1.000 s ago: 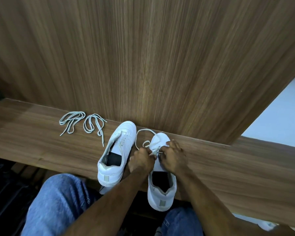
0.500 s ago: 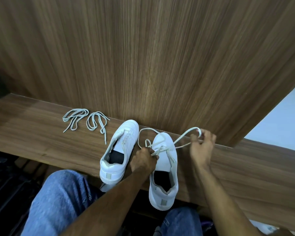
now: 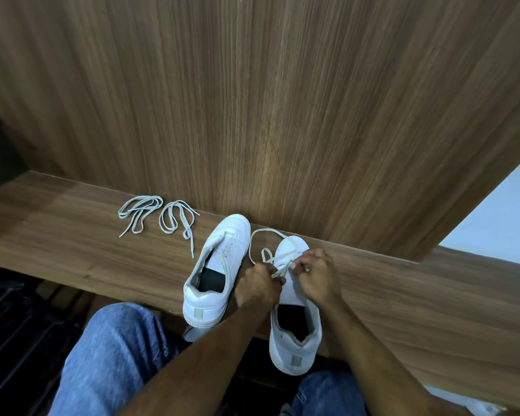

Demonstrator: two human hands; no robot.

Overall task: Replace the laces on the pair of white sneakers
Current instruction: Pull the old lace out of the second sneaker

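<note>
Two white sneakers stand on a wooden shelf [image 3: 72,244], toes toward the wall. The left sneaker [image 3: 218,271] has no lace in its eyelets. Over the eyelets of the right sneaker [image 3: 294,334] both hands work a white lace [image 3: 261,235], which loops out past the toe. My left hand [image 3: 257,288] pinches the lace at the shoe's left side. My right hand [image 3: 315,276] pinches it at the right side, fingers curled. Two loose grey-white laces [image 3: 159,219] lie coiled on the shelf to the left.
A tall wood-grain panel [image 3: 267,100] rises directly behind the shoes. My knees in blue jeans [image 3: 114,355] sit below the shelf's front edge. A pale floor [image 3: 499,217] shows at the right, and dark slats [image 3: 18,331] at the lower left.
My right hand, which half a second ago had drawn the lace out to the right, has come back to the right sneaker's eyelets. The left hand stayed at the shoe.
</note>
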